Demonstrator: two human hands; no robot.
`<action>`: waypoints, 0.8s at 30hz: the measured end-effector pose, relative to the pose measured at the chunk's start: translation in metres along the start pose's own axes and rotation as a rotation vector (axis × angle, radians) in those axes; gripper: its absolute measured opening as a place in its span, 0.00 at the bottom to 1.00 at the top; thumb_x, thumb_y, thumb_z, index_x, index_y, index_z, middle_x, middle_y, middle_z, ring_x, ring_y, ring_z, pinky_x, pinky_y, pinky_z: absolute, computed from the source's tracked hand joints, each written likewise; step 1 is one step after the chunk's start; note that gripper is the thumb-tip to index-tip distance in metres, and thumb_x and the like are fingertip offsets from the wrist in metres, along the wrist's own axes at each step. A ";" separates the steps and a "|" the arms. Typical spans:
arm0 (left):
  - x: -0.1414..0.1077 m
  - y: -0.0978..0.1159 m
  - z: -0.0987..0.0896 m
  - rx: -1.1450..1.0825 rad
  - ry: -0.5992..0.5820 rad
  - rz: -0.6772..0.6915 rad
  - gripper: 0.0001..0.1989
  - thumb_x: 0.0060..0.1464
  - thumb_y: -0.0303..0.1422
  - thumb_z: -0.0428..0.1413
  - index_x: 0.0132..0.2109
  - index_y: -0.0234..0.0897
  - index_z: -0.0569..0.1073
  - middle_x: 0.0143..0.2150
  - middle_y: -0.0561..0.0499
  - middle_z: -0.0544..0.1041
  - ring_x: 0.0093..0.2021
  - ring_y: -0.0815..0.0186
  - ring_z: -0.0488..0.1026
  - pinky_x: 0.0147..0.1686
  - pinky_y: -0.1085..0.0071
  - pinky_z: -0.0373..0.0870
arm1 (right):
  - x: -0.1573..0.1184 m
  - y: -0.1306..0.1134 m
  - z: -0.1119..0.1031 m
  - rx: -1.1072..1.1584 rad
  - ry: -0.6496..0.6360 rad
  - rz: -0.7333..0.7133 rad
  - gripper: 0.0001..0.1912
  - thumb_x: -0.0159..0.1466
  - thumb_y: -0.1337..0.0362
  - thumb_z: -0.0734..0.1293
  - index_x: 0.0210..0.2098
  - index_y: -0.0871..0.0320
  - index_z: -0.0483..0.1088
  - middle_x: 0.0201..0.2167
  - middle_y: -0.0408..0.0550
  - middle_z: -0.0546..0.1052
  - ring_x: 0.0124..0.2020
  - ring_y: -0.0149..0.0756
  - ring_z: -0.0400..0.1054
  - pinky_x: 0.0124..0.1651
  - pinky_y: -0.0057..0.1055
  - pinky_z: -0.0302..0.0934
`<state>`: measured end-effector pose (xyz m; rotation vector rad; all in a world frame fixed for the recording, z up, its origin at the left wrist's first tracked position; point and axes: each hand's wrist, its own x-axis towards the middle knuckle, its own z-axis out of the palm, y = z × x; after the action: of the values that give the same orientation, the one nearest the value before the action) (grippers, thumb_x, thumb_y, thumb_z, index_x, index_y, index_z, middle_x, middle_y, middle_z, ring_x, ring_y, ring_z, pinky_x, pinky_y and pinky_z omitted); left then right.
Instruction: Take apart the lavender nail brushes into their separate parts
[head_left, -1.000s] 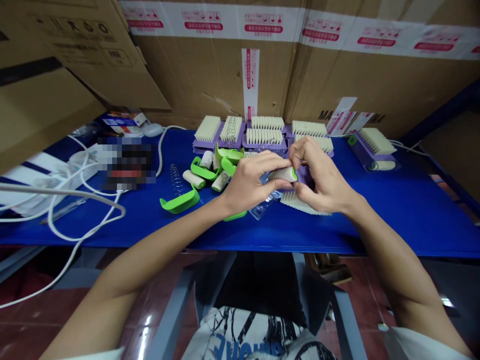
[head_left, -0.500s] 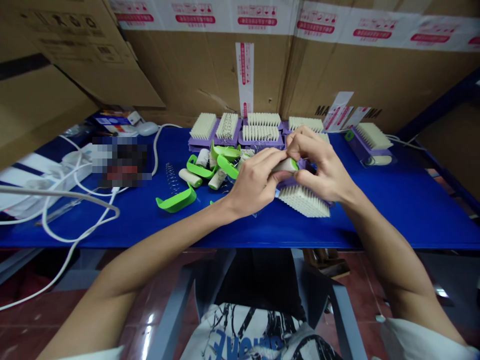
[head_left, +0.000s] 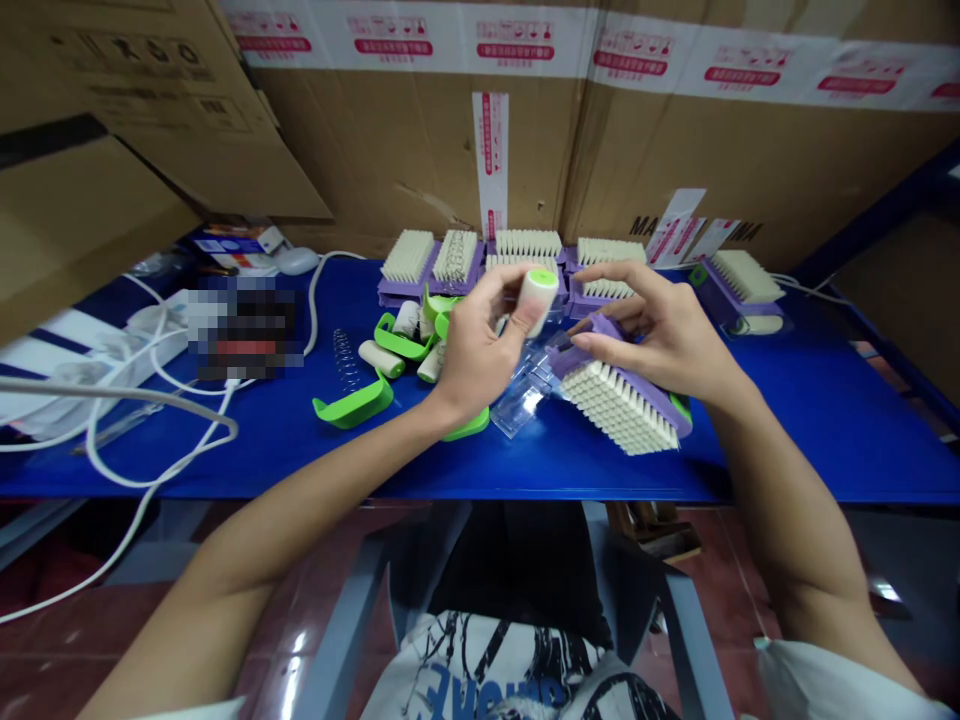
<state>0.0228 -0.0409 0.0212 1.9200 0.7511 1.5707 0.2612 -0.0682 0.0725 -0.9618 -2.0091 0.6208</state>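
Left hand up at frame centre, pinching a white roller with a green end cap between thumb and fingertips, held tilted just above the worktop. Right hand just right of centre, fingers curled over the purple back of a scrubbing brush, gripped with white bristles turned down toward the lower edge of the frame, a green tab showing at its right end. Roller and brush apart, close together, a clear plastic piece lying on the blue surface below the gap between them. Left of the hands, a loose heap of green handles and more white rollers, with a metal spring standing beside them. Behind, in the upper middle, a row of finished purple brushes lined up bristles-up against the cardboard boxes; one more brush set apart at upper right. White cables looped across the left side, near a blurred-out patch. Red-and-white tape strips running along the boxes at the top of the frame. Bottom edge: a printed white shirt and both forearms reaching in.
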 end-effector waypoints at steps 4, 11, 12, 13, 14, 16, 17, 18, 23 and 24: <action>0.026 0.000 -0.012 0.259 -0.143 0.158 0.13 0.69 0.39 0.66 0.56 0.40 0.82 0.54 0.44 0.86 0.52 0.57 0.83 0.54 0.59 0.81 | 0.006 0.017 -0.025 0.114 0.247 0.062 0.24 0.64 0.50 0.83 0.55 0.48 0.80 0.34 0.44 0.83 0.29 0.38 0.75 0.28 0.36 0.65; 0.055 0.003 0.021 0.763 -0.443 0.204 0.16 0.65 0.27 0.63 0.58 0.35 0.84 0.50 0.40 0.86 0.52 0.48 0.83 0.55 0.50 0.79 | 0.023 0.099 -0.084 0.232 0.800 0.038 0.07 0.58 0.55 0.79 0.30 0.50 0.84 0.25 0.45 0.75 0.25 0.33 0.62 0.28 0.39 0.51; 0.058 0.005 0.015 0.732 -0.399 0.215 0.16 0.66 0.29 0.63 0.59 0.36 0.84 0.52 0.40 0.86 0.53 0.48 0.84 0.56 0.50 0.79 | 0.025 0.107 -0.086 0.234 0.835 0.057 0.06 0.58 0.55 0.79 0.29 0.50 0.84 0.25 0.46 0.76 0.25 0.34 0.62 0.29 0.40 0.50; 0.062 0.007 0.003 0.683 -0.343 0.220 0.15 0.67 0.31 0.63 0.58 0.37 0.85 0.53 0.41 0.86 0.52 0.49 0.84 0.55 0.51 0.79 | 0.025 0.112 -0.086 0.238 0.867 0.076 0.06 0.57 0.56 0.79 0.28 0.50 0.84 0.25 0.46 0.77 0.26 0.35 0.62 0.30 0.41 0.51; 0.067 0.008 -0.016 0.627 -0.285 0.211 0.16 0.67 0.34 0.64 0.59 0.38 0.85 0.54 0.42 0.86 0.52 0.51 0.84 0.56 0.51 0.79 | 0.025 0.114 -0.085 0.243 0.888 0.090 0.05 0.56 0.57 0.79 0.28 0.50 0.84 0.26 0.47 0.78 0.27 0.35 0.63 0.31 0.41 0.52; 0.080 0.006 -0.068 0.577 -0.200 0.093 0.16 0.65 0.41 0.68 0.55 0.39 0.86 0.50 0.47 0.88 0.48 0.54 0.82 0.58 0.50 0.78 | 0.024 0.113 -0.081 0.245 0.891 0.107 0.05 0.55 0.58 0.80 0.28 0.50 0.84 0.28 0.47 0.80 0.29 0.36 0.64 0.35 0.42 0.55; 0.087 0.001 -0.097 0.594 -0.180 -0.025 0.17 0.60 0.44 0.72 0.50 0.39 0.87 0.43 0.49 0.87 0.46 0.55 0.80 0.59 0.47 0.76 | 0.023 0.110 -0.078 0.239 0.859 0.107 0.06 0.56 0.58 0.81 0.29 0.50 0.83 0.29 0.46 0.80 0.31 0.36 0.65 0.37 0.41 0.57; 0.095 -0.008 -0.125 0.637 -0.177 -0.169 0.20 0.52 0.47 0.78 0.44 0.38 0.87 0.34 0.52 0.84 0.43 0.56 0.78 0.61 0.43 0.75 | 0.022 0.107 -0.074 0.233 0.827 0.106 0.07 0.57 0.56 0.81 0.29 0.50 0.83 0.30 0.45 0.80 0.32 0.36 0.65 0.38 0.41 0.58; 0.102 -0.077 -0.193 0.739 -0.199 -0.524 0.26 0.37 0.52 0.83 0.25 0.43 0.79 0.18 0.52 0.68 0.55 0.40 0.77 0.71 0.28 0.58 | 0.023 0.089 -0.047 0.210 0.691 0.147 0.16 0.61 0.47 0.80 0.31 0.51 0.78 0.31 0.42 0.78 0.33 0.35 0.66 0.42 0.39 0.63; 0.096 -0.090 -0.192 0.721 -0.212 -0.494 0.27 0.38 0.53 0.83 0.24 0.44 0.77 0.19 0.51 0.69 0.59 0.38 0.77 0.73 0.31 0.57 | 0.023 0.085 -0.040 0.205 0.685 0.156 0.18 0.61 0.45 0.80 0.31 0.51 0.77 0.31 0.42 0.78 0.33 0.35 0.67 0.41 0.38 0.63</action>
<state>-0.1569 0.1022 0.0561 2.0806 1.7019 0.8274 0.3197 0.0039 0.0458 -1.0354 -1.2523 0.4803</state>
